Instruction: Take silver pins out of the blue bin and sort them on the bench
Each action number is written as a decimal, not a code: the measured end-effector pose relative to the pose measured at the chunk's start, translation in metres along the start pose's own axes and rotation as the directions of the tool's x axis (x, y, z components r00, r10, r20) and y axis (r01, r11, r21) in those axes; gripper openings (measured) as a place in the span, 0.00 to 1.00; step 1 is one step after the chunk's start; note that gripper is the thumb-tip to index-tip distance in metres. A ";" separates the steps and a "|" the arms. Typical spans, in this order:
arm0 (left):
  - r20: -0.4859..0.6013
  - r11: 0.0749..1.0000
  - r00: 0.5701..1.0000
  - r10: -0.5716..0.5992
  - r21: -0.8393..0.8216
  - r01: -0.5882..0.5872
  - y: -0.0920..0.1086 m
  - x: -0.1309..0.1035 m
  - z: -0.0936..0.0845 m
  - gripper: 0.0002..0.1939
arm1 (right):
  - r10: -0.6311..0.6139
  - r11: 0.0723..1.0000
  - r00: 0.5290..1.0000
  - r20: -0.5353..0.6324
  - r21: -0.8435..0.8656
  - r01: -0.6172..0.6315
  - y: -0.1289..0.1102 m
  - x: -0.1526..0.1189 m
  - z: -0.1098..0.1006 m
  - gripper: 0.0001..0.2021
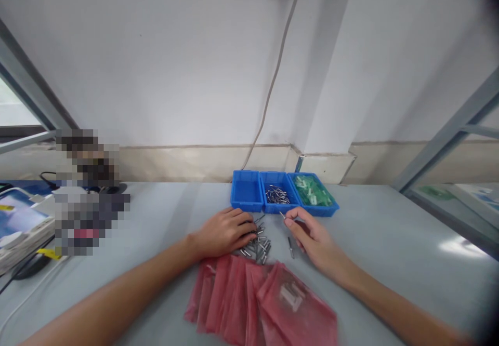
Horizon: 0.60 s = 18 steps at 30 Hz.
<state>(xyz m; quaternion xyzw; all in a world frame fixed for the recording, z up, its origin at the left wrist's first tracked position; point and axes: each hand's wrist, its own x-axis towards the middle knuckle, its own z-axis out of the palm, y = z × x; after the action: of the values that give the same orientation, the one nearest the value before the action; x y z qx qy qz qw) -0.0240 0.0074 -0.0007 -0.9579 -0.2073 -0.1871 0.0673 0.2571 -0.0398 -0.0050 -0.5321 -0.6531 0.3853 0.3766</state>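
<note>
Protruding from the pinched thumb and forefinger of the right hand (316, 238), a slim metal piece (282, 215) is held just in front of the middle blue bin (280, 209), in which thin metal parts (277, 195) are heaped. The step in hand is judged to be the handling of this single piece; a steady fingertip pinch seems called for, given its thinness. A lone piece (291, 247) is seen beside the right hand, and a loose pile (264, 245) is partly covered by the left hand (226, 230), whose fingers are bent over it; whether anything is gripped there cannot be told. Nearer the person, overlapping red bags (230, 299) are cut off by the lower edge, and pale contents (290, 296) are only dimly shown through the topmost. Green packets (312, 190) are held in the rightmost bin (322, 211), their contents indistinct.
</note>
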 end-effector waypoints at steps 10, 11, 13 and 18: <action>0.006 1.000 1.000 -0.002 0.002 0.002 -0.001 -0.001 0.002 0.16 | -0.032 0.999 0.999 -0.003 -0.022 0.032 -0.004 0.000 -0.001 0.16; 0.004 1.000 1.000 -0.002 0.003 0.002 -0.001 -0.001 0.002 0.16 | -0.035 0.999 0.999 -0.004 -0.020 0.035 -0.004 0.000 -0.001 0.17; -0.004 1.000 1.000 -0.002 0.001 0.002 -0.001 -0.001 0.002 0.16 | -0.038 0.999 0.999 -0.003 -0.016 0.038 -0.004 0.000 -0.001 0.17; -0.001 1.000 1.000 -0.005 -0.002 0.005 -0.001 -0.001 0.002 0.16 | -0.037 0.999 0.999 0.002 -0.010 0.037 -0.003 0.000 0.000 0.18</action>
<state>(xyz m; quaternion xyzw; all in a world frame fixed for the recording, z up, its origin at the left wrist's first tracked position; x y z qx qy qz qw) -0.0244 0.0084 -0.0030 -0.9573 -0.2095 -0.1878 0.0659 0.2563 -0.0402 -0.0027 -0.5214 -0.6650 0.3757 0.3805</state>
